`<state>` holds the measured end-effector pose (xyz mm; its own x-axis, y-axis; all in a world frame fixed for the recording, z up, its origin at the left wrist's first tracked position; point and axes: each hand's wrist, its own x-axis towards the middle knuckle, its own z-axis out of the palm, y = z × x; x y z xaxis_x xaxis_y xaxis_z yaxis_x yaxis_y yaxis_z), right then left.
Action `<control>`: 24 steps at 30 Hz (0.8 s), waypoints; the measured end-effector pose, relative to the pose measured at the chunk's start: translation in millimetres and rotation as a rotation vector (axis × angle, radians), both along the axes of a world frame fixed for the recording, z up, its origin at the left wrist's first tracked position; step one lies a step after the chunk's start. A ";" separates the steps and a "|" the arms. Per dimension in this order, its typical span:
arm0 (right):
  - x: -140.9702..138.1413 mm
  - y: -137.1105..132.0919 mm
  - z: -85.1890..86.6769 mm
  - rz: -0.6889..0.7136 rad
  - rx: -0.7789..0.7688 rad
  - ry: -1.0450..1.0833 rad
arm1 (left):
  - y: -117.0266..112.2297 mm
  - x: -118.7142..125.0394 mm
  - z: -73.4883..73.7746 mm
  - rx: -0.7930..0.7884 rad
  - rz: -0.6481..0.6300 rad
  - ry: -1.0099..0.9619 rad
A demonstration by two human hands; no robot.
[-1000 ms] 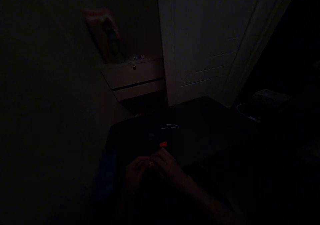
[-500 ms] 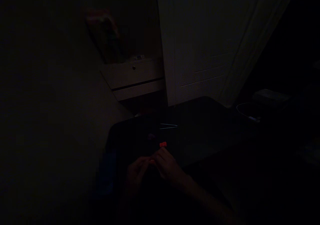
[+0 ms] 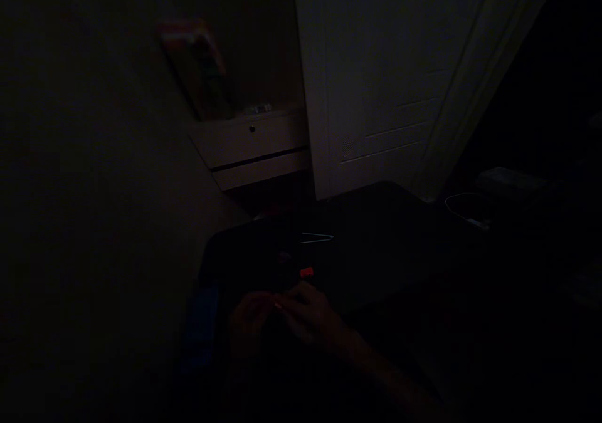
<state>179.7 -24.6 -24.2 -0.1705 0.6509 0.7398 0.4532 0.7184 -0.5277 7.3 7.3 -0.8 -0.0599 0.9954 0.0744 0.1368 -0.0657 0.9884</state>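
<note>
The scene is very dark. My left hand (image 3: pixel 249 313) and my right hand (image 3: pixel 308 313) meet at the near side of a dark table (image 3: pixel 376 241). Between their fingertips shows a small orange-red piece (image 3: pixel 277 306), mostly covered by the fingers; its kind cannot be made out. Both hands look closed in a pinch on it. Just beyond my right hand lies a small bright red-orange block-like piece (image 3: pixel 306 272). Farther off rests a thin, pale V-shaped tool like tweezers (image 3: pixel 317 238). A dim purplish lump (image 3: pixel 284 257) sits left of the red-orange piece.
A blue box-like object (image 3: pixel 200 329) stands at the table's left edge. Behind the table are a drawer unit (image 3: pixel 254 141) and a pale panelled door (image 3: pixel 376 97). A white cable (image 3: pixel 451 203) and a flat box (image 3: pixel 510 182) lie at the right.
Both hands have shifted slightly left with the small orange-red piece between the fingertips. The pieces and the V-shaped tool on the table have stayed put.
</note>
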 end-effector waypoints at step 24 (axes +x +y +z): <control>1.3 4.5 -5.6 -0.114 0.048 0.032 | -1.8 1.7 7.1 -0.051 -0.222 0.107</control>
<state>181.0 -20.1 -29.7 -0.0727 0.6282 0.7747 0.5170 0.6879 -0.5093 9.1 5.5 6.3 0.1666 0.9859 0.0182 0.2289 -0.0566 0.9718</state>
